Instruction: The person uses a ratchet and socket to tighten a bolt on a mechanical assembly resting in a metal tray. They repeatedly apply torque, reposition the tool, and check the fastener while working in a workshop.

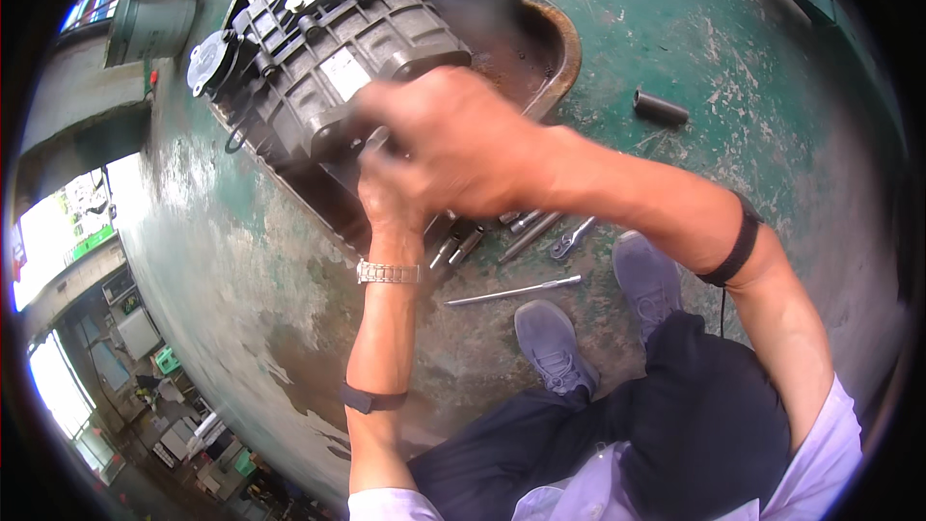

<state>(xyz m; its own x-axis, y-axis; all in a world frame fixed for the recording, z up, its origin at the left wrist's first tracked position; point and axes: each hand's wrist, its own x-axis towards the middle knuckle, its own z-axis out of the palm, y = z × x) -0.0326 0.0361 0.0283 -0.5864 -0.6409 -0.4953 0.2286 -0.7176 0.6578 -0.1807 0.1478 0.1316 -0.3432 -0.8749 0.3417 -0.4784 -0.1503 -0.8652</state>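
Note:
My right hand (463, 140) is closed and smeared by motion, in front of the near side of a grey metal gearbox housing (371, 34). Tight against it, my left hand (391, 183) has its fingers curled and is partly covered by the right. A small greyish tip shows between the two hands, too blurred to name; what they hold is hidden. The ribbed housing, with bolts along its edges and a pale label, sits in a rusty metal tray (569, 58). Dark, wet-looking residue coats the tray's inside.
Beside the tray, a ratchet (571, 239), sockets (467, 245) and a long thin bar (514, 290) lie on the worn green floor (666, 0). A dark tube (661, 107) lies farther right. My shoes (557, 347) are close to the tools.

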